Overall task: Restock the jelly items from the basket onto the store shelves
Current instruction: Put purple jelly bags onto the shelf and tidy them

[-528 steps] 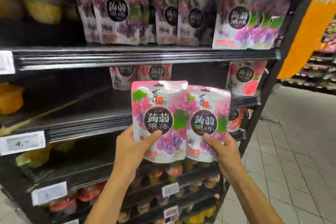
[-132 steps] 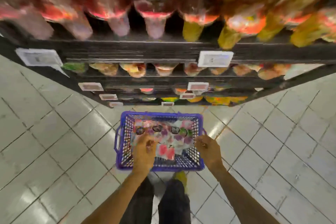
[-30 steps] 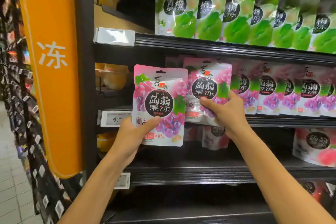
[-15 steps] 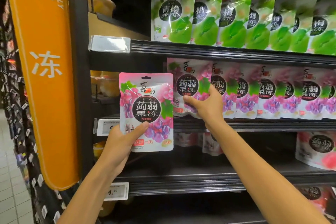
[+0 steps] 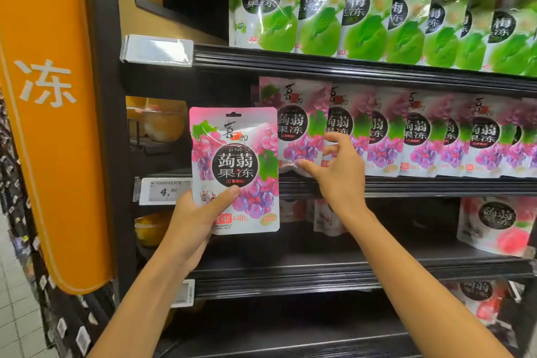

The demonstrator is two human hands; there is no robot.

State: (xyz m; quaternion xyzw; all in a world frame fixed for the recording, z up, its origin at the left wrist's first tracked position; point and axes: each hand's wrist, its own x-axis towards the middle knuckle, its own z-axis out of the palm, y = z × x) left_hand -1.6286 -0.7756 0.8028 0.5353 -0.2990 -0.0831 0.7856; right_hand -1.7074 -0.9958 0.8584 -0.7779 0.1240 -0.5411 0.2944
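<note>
My left hand (image 5: 197, 221) grips a pink grape jelly pouch (image 5: 235, 166) by its lower left corner, holding it upright in front of the shelf edge. A second grape pouch (image 5: 296, 125) stands on the middle shelf (image 5: 406, 186) at the left end of a row of matching grape pouches (image 5: 453, 136). My right hand (image 5: 337, 171) hovers just in front of that pouch with fingers spread and relaxed, thumb close to its bottom edge, holding nothing. The basket is out of view.
Green plum jelly pouches (image 5: 363, 9) fill the shelf above. Peach pouches (image 5: 494, 227) lean on the lower shelf at right. An orange aisle sign (image 5: 49, 110) stands at left, with yellow jelly cups (image 5: 159, 122) behind a price tag (image 5: 165, 190).
My right hand let go of the grape pouch it was setting on the middle shelf and drew back a little. The left hand keeps its pouch raised.
</note>
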